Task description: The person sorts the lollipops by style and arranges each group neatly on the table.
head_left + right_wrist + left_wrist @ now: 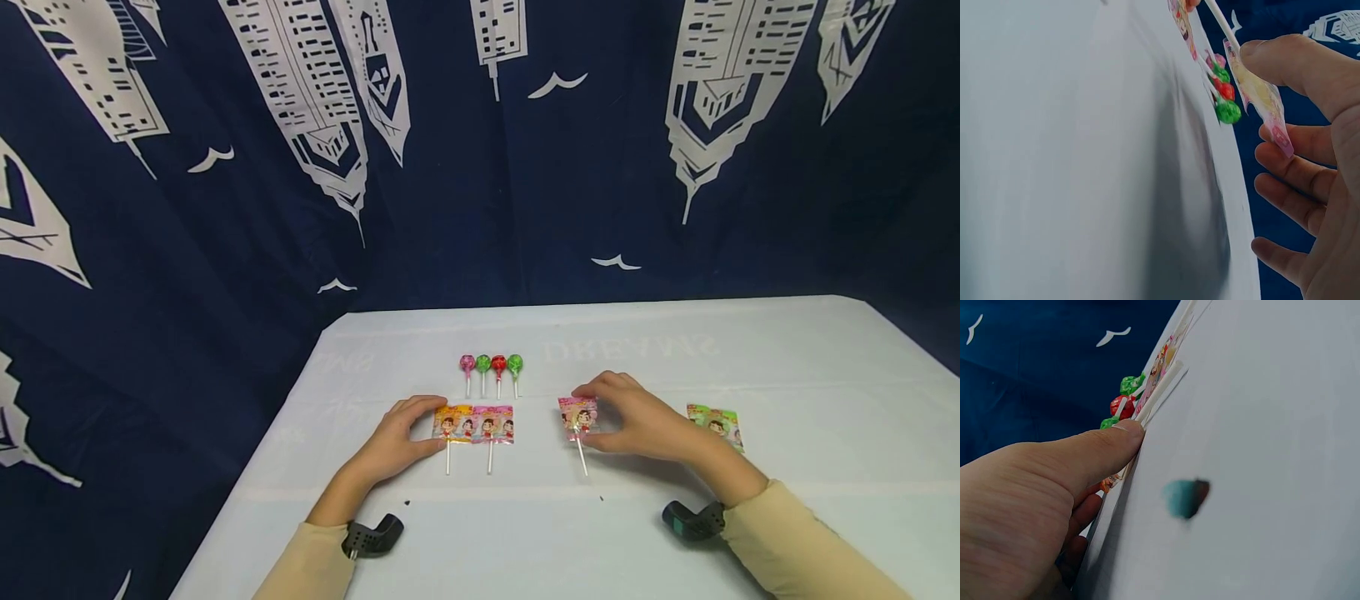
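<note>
My right hand [637, 421] pinches a pink-wrapped lollipop [578, 415] between thumb and fingers. In the right wrist view that lollipop [1260, 87] is raised off the table, its white stick pointing away from the palm. On the left, my left hand [401, 437] has thumb and fingers at the two ends of an orange-wrapped lollipop [450, 423] lying on the table. Beside it, edge to edge, lies another pink-wrapped lollipop [492, 425]. Seen from the left wrist, my thumb [1107, 447] partly hides the orange wrapper [1110, 481].
Behind the hands stretches a row of small ball lollipops, including a red one [498, 365] and a green one [515, 364]. A green-wrapped lollipop [716, 423] lies by my right forearm. The white table [525, 533] meets a dark blue patterned cloth [480, 225].
</note>
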The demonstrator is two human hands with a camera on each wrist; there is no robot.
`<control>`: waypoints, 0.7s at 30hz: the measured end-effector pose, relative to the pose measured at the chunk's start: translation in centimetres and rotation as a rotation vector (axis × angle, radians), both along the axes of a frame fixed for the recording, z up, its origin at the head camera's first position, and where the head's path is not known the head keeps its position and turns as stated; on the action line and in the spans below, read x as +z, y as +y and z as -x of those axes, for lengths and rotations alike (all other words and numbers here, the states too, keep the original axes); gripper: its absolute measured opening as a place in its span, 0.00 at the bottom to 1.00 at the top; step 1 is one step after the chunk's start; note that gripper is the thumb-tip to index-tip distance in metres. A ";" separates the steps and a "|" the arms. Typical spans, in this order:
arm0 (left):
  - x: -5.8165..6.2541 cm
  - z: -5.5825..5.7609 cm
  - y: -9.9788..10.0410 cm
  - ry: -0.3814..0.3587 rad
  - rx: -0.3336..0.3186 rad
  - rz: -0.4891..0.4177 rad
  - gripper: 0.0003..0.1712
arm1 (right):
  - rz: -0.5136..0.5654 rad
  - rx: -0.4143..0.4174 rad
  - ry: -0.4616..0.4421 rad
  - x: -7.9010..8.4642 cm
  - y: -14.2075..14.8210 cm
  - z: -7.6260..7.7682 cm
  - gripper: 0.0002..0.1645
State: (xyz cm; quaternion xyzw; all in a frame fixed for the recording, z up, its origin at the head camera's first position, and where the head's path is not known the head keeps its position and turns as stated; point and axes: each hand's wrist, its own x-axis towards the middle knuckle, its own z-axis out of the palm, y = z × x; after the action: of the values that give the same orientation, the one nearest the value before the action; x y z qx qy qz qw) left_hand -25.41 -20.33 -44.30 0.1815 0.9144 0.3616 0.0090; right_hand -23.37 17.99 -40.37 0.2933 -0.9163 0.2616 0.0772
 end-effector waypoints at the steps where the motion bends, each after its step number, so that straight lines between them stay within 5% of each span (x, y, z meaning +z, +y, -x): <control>1: 0.0 0.0 0.0 0.000 0.000 0.000 0.35 | 0.001 0.000 -0.008 0.0 -0.3 0.1 0.33; 21: 0.0 0.1 -0.3 0.021 -0.030 0.000 0.34 | -0.109 0.028 -0.043 -1.1 -5.1 1.8 0.33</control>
State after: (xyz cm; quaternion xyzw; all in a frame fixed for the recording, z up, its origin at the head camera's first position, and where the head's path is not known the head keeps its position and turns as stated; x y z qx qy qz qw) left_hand -25.50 -20.59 -44.27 0.1990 0.9116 0.3597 0.0049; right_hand -25.12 12.85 -41.47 0.3039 -0.9266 0.2184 0.0376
